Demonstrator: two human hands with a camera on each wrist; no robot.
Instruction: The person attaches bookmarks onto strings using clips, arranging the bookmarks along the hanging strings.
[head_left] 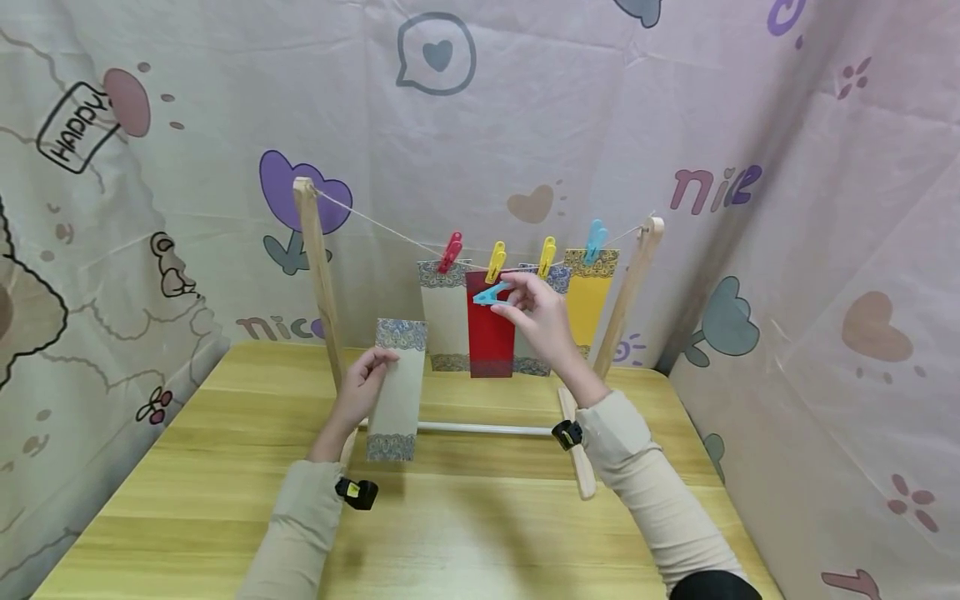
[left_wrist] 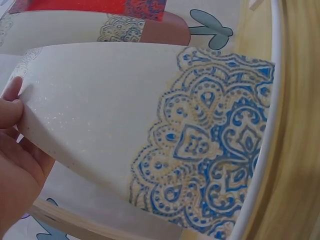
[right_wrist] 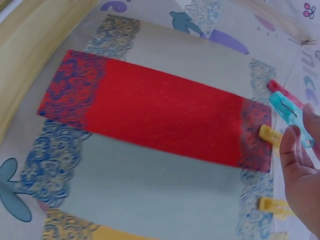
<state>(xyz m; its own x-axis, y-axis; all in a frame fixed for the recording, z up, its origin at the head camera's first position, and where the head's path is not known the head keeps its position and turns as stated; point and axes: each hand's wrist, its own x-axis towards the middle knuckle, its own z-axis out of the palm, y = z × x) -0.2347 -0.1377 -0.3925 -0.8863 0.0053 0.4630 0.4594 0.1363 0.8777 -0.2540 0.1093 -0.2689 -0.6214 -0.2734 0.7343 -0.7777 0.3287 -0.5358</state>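
Note:
My left hand [head_left: 360, 387] pinches a cream paper card [head_left: 399, 396] by its left edge. The card hangs upright and has blue lace patterns at both ends, the lower one large in the left wrist view. Between thumb and fingertips, my right hand [head_left: 546, 323] holds a light blue clothespin [head_left: 487, 295], in front of a hanging red card [head_left: 491, 333]. That card hangs from a string [head_left: 375, 223] under a yellow clothespin [head_left: 496, 261]. To its left a cream card [head_left: 445, 321] hangs under a red clothespin [head_left: 450, 252].
Right of the red card, a pale blue card [right_wrist: 155, 175] hangs under another yellow clothespin [head_left: 547, 256], and a yellow card [head_left: 587, 304] under a blue one [head_left: 596, 242]. Wooden posts [head_left: 318, 275] hold the string at both sides. A white rod [head_left: 483, 429] crosses low above the table [head_left: 480, 533].

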